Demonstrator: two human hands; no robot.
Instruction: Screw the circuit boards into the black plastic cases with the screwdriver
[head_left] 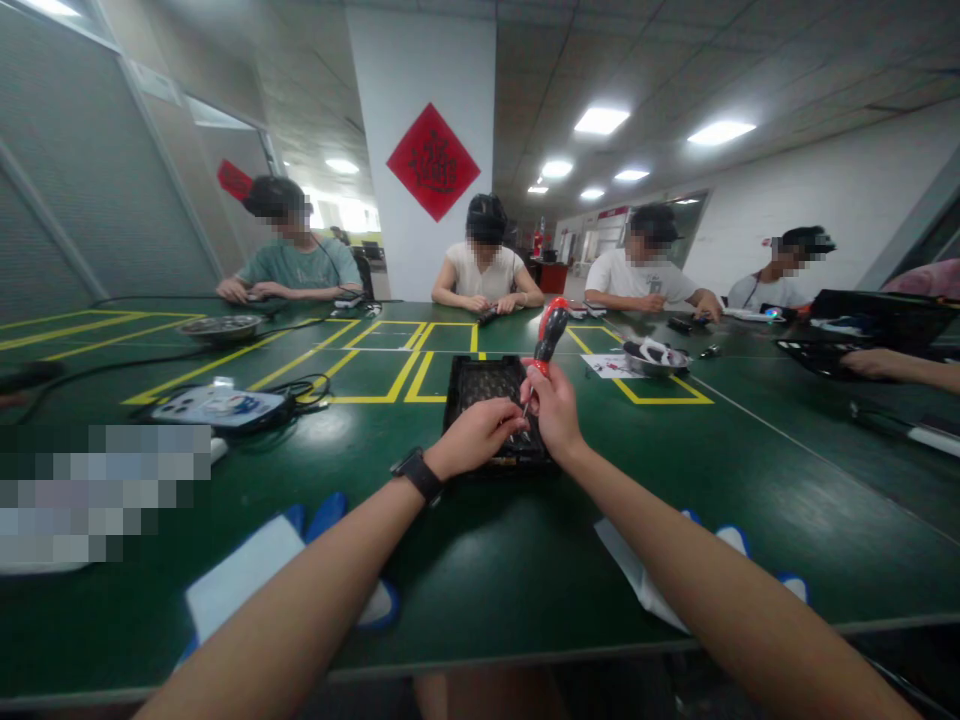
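A screwdriver (553, 332) with a red and black handle stands nearly upright over a black tray-like case (459, 385). Around the lower end of its handle and shaft, the fingers of my right hand (556, 408) are closed. My left hand (480, 435), with a dark watch on the wrist, reaches over the case. Its thumb and fingers are pinched together near the screwdriver's lower shaft; whatever lies between them is too small to make out. Small metallic-looking parts show inside the case, partly covered by both hands.
White and blue gloves (251, 572) lie by my left forearm, with another glove (645, 575) under my right. A pale blue device with cables (225, 405) sits to the left. Metal bowls (220, 328) and yellow tape outlines mark the green table (480, 590). Several people sit opposite.
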